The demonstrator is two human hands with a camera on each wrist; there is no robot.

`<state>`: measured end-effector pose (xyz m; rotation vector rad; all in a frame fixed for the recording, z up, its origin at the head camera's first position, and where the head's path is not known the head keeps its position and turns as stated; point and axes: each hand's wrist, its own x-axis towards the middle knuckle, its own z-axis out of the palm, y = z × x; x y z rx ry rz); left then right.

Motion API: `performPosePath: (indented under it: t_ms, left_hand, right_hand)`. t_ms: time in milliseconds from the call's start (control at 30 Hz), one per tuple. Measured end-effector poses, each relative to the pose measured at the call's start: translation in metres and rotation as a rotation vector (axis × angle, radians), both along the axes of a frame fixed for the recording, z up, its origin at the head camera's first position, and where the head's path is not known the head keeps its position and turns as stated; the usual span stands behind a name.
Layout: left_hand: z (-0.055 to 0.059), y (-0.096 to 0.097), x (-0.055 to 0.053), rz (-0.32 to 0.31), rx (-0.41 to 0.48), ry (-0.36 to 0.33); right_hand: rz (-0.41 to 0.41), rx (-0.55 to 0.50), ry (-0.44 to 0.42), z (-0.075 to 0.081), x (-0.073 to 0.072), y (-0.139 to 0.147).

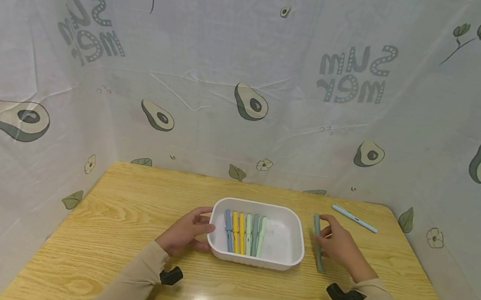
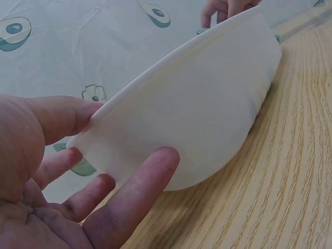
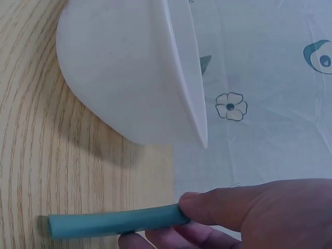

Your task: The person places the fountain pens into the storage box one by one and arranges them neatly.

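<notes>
A white plastic tray (image 1: 279,264) sits on the table, with several pens lined up in its left half: a blue pen (image 1: 229,229), two yellow pens (image 1: 235,231) and a few in green shades (image 1: 255,234). My left hand (image 1: 188,227) grips the tray's left end, thumb (image 2: 67,116) at the rim and fingers (image 2: 137,194) against the outer wall. Just right of the tray, my right hand (image 1: 338,243) pinches a dark green pen (image 1: 318,244) between thumb and fingers. That pen (image 3: 104,224) runs alongside the tray's right end, close over the wood.
A light blue pen (image 1: 354,218) lies at the table's back right, beyond my right hand. The wooden table (image 1: 137,207) meets a patterned cloth (image 1: 207,132) at its back and sides. Black wrist mounts (image 1: 171,275) sit at both sleeves.
</notes>
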<state>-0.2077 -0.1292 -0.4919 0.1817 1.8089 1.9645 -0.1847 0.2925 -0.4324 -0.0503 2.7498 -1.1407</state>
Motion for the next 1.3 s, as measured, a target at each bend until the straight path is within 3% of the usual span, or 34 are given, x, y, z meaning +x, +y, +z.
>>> performPosePath:
  t_ms: [167, 400, 733, 967, 1300]
  left_hand:
    - [-0.001, 0.0, 0.0, 0.001, 0.001, -0.002]
    - [-0.001, 0.0, 0.0, 0.0, 0.004, -0.001]
    - [-0.001, 0.0, 0.0, 0.001, 0.007, 0.002]
    - [0.0, 0.0, 0.001, -0.002, 0.002, 0.003]
    - [0.002, 0.0, 0.0, 0.001, -0.005, -0.001]
  right_hand:
    - [0.002, 0.008, 0.068, 0.001, 0.0, 0.0]
    - [-0.046, 0.012, 0.234, 0.003, -0.001, 0.0]
    - [-0.005, -0.066, 0.316, 0.007, -0.003, -0.004]
    - [0.001, -0.086, 0.428, 0.007, -0.001, -0.005]
    - [0.0, -0.094, 0.42, 0.012, -0.002, -0.009]
